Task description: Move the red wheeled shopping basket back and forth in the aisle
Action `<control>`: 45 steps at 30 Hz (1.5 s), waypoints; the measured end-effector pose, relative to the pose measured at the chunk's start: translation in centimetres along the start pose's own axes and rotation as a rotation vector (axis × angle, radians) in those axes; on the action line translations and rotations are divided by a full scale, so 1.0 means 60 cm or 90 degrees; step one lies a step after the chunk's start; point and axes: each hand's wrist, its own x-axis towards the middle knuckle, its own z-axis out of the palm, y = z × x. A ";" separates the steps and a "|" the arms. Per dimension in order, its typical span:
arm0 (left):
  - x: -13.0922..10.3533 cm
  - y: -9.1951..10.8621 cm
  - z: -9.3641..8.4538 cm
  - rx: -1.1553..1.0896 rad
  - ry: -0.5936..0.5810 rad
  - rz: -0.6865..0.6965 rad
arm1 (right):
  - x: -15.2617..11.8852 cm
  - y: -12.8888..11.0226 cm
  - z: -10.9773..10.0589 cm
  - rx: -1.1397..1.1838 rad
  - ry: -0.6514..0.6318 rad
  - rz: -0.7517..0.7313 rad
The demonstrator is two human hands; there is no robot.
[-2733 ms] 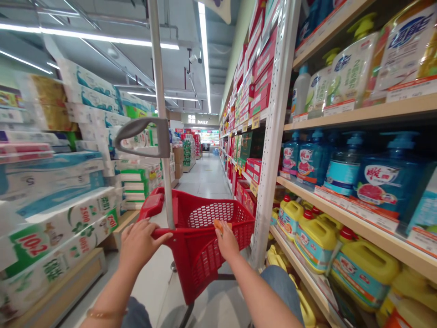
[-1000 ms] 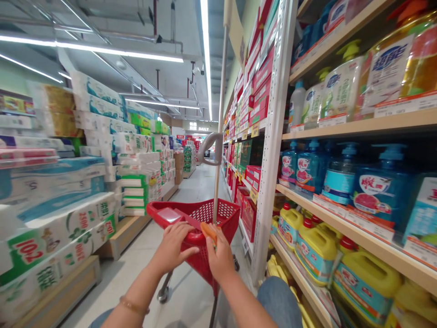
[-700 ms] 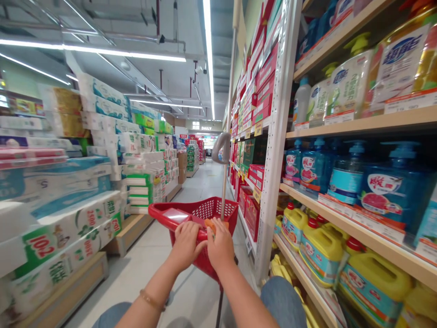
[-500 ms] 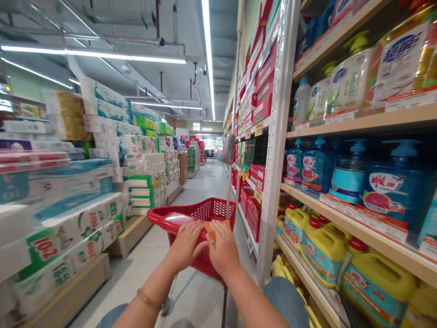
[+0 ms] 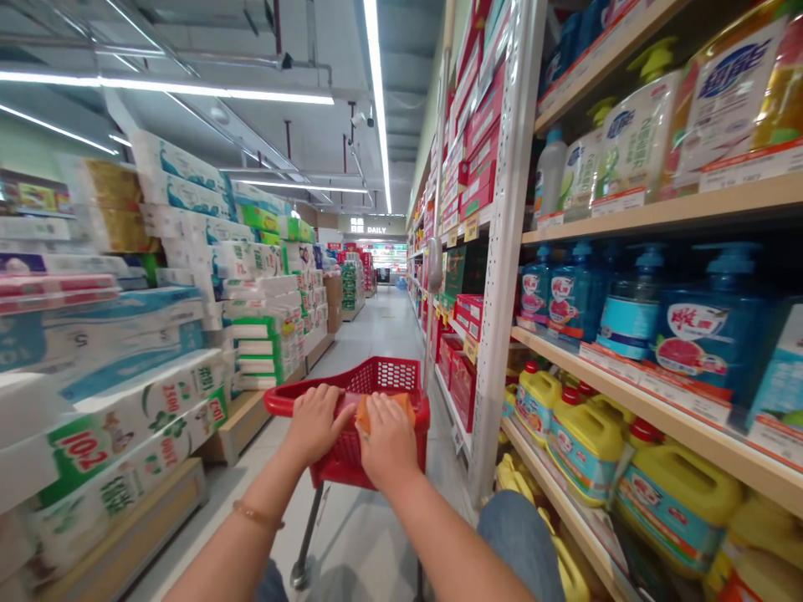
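Observation:
A red plastic shopping cart (image 5: 384, 372) stands in front of me in the aisle, its perforated basket facing away. My left hand (image 5: 319, 422) is curled over the cart's red handle (image 5: 282, 401), left of the middle. Beside it, my right hand (image 5: 387, 435) presses an orange cloth (image 5: 406, 406) against the handle; its fingers lie over the cloth and cover much of it. One metal cart leg with a caster (image 5: 301, 575) shows below on the left.
Shelves on the right hold blue pump bottles (image 5: 693, 334) and yellow jugs (image 5: 677, 510). A white perforated post (image 5: 495, 334) rises near the cart's right side. Stacked tissue packs (image 5: 138, 426) line the left. The tiled aisle floor (image 5: 370, 322) runs ahead between them.
My left hand has slid left along the handle, apart from the right. My right hand with the orange cloth has also shifted slightly left. The cart sits a little differently, its left leg now more visible.

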 end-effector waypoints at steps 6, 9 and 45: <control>0.011 -0.051 0.007 -0.031 -0.052 -0.011 | -0.011 0.036 -0.045 -0.032 -0.007 0.055; 0.012 -0.032 0.010 -0.003 -0.081 -0.015 | -0.003 0.030 -0.029 -0.044 0.001 0.114; 0.018 0.045 -0.029 0.044 -0.261 -0.008 | 0.055 0.017 -0.041 -0.105 -0.115 0.073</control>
